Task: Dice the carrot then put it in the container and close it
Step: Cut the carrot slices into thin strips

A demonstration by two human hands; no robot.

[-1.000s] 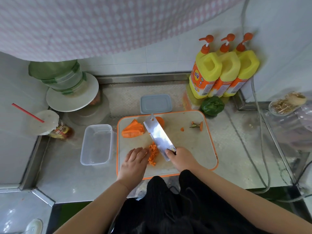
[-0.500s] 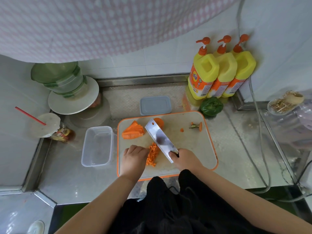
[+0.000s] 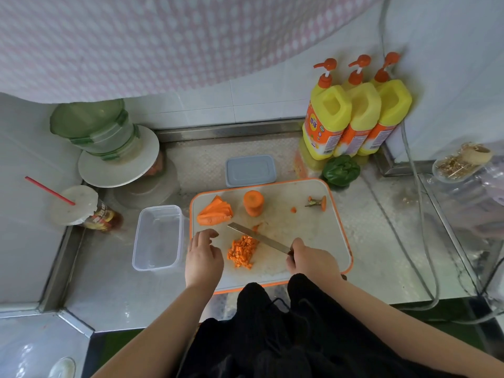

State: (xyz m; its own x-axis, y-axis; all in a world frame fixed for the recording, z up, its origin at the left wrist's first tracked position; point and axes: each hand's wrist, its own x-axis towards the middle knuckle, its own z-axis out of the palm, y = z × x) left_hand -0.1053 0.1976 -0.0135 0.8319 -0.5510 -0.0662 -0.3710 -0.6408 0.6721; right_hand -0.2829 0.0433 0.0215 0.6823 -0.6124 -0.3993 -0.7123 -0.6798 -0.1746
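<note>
Head view
Knife: my right hand grips its handle, blade edge-up just right of the dice, likely to sweep them.
Left hand: I keep it empty, fingers loosely curled, just left of the dice.
Slices: uncut, frame centre.
Container: open, left of board.
Lid: above board.

Setting: a kitchen. Steel desk against tiled wall. Orange-rimmed cutting board on it; behind the board, three yellow pump bottles; left of it, clear container.
</note>
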